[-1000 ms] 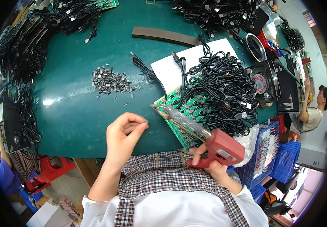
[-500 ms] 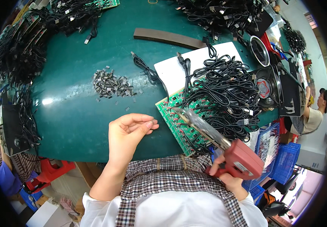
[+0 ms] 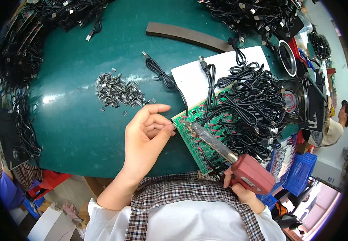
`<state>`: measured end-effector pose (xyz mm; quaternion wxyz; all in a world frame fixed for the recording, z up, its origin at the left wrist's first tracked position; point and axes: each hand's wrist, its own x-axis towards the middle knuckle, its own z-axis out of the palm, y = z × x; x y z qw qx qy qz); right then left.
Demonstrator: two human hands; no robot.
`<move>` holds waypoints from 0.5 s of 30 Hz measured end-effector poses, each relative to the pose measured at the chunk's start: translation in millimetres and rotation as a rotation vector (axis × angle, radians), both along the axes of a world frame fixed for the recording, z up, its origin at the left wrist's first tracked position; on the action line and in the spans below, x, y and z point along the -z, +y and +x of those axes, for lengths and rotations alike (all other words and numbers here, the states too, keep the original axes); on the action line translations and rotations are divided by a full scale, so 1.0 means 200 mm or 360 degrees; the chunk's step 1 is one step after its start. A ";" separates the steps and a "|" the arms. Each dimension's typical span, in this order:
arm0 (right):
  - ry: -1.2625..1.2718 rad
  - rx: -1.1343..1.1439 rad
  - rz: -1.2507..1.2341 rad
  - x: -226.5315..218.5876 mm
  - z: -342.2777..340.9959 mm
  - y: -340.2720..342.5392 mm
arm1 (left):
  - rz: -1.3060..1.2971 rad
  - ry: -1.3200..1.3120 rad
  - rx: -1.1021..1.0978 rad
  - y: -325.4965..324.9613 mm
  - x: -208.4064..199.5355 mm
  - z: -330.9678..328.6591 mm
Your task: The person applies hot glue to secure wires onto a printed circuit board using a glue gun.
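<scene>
The checked apron [image 3: 182,197] is nearest, right by the near edge of the desk [image 3: 81,140]. The right hand [image 3: 241,190] holds the red soldering gun [image 3: 254,174] by its handle. Its long tip points far and left, over the green circuit board [image 3: 194,144]; I can't tell if it touches. The board's near corner is close to the desk's near edge. The left hand [image 3: 143,134] is just left of the board, thumb and fingers close together by the board's left edge. What they pinch is too small to tell. A wide stretch of desk lies left of this hand. Tied black cables [image 3: 248,98] crowd the board's right side. Farther away are a pile of tiny metal parts [image 3: 117,92], a white sheet [image 3: 189,84] and a dark bar [image 3: 186,37].
</scene>
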<state>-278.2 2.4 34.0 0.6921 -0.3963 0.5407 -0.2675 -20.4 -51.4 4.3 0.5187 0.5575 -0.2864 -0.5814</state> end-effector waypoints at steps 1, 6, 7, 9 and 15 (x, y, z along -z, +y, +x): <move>0.0182 -0.0080 -0.0297 0.04 -0.02 0.03 | 0.0016 -0.0053 0.0047 -0.01 -0.01 0.00; 0.1164 -0.0690 -0.0989 0.05 -0.05 0.03 | -0.0064 -0.0117 0.0047 -0.02 0.03 -0.02; 0.0846 -0.0377 -0.0721 0.04 -0.03 0.02 | -0.0088 -0.0110 0.0053 -0.01 0.04 -0.02; 0.0527 -0.0072 -0.0448 0.01 -0.02 -0.01 | -0.0088 -0.0102 0.0049 -0.01 0.04 -0.02; 0.0864 -0.0428 -0.0524 0.01 -0.01 -0.01 | -0.0121 -0.0068 0.0040 -0.01 0.06 -0.01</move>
